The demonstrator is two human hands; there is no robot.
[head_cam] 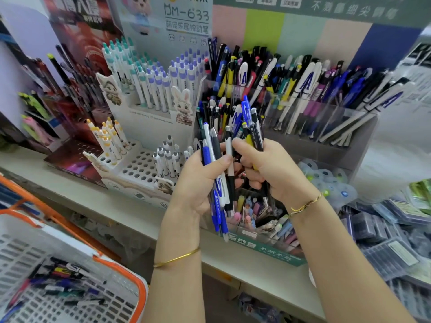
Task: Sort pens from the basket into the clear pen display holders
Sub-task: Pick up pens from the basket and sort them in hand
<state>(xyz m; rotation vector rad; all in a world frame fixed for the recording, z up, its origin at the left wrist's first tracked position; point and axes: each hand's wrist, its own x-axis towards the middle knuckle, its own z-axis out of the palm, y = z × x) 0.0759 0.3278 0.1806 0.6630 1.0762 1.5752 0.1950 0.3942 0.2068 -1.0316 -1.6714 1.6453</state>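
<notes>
The left hand [198, 183] is clamped round an upright bundle of blue, white and black click pens [219, 194], its thumb pressed across the barrels and the tips pointing down past the wrist. The right hand [268, 169] is just beside it, fingers curled round a smaller bunch of black, yellow and blue pens [253, 134] whose tops stand above the knuckles. A pen with a white barrel and black grip [229, 164] stands between the two hands, and I cannot tell which of them holds it.

Both hands are raised in front of the clear plastic pen display holders [331, 134], which sit on the pale shelf [121, 206] and are crowded with leaning pens. To the left of the holders stands a white cardboard display stand with round holes [140, 169], partly filled with white pens.

At the lower left is the white perforated plastic basket with an orange rim [141, 292], with a loose heap of mixed pens [63, 283] lying on its bottom. A thin gold bangle [177, 258] circles the left wrist, and a cord bracelet [305, 203] the right.
</notes>
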